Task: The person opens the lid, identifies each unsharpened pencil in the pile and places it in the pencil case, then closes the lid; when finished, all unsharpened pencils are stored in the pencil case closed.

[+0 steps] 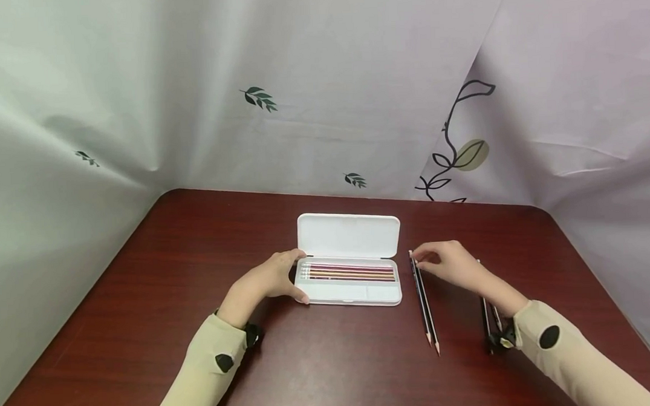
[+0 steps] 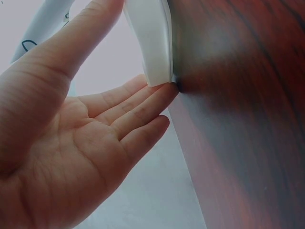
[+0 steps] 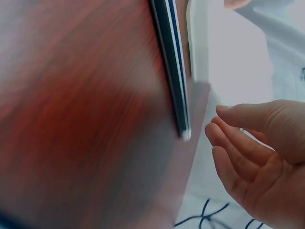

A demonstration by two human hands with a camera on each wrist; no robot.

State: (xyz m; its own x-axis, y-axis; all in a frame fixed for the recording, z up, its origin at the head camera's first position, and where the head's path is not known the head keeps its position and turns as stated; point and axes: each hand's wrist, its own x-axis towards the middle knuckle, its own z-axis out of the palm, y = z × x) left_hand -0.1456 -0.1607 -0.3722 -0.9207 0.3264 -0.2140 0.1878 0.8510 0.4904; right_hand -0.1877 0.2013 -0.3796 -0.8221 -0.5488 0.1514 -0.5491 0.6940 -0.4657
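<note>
Nearest the person, two dark pencils [image 1: 425,304] lie side by side on the red-brown table [image 1: 332,360], just inside the right hand [image 1: 448,262]. More dark pencils [image 1: 489,320] lie under that forearm, mostly covered, so their number is unclear.

Right hand: fingers loosely bent over the far, eraser ends of the pair. The right wrist view shows the fingertips [image 3: 224,138] just short of the pencil ends, gripping nothing; released.

Left hand [image 1: 271,278]: thumb and straight fingers rest against the near-left end of the open white pencil case [image 1: 350,289], bracing it, not clenched. The left wrist view shows fingertips [image 2: 157,98] touching the case corner.

Between the hands, in the tray, coloured pencils [image 1: 350,272] lie lengthwise. Beyond them the lid [image 1: 349,234] lies folded back.

Risks, as judged: the pair could roll apart or towards the table edge if nudged at one end only. The light case could skid if the bracing hand eases.

Hard to read: the right wrist view is blurred, and the tray's front compartment contents are not discernible.
</note>
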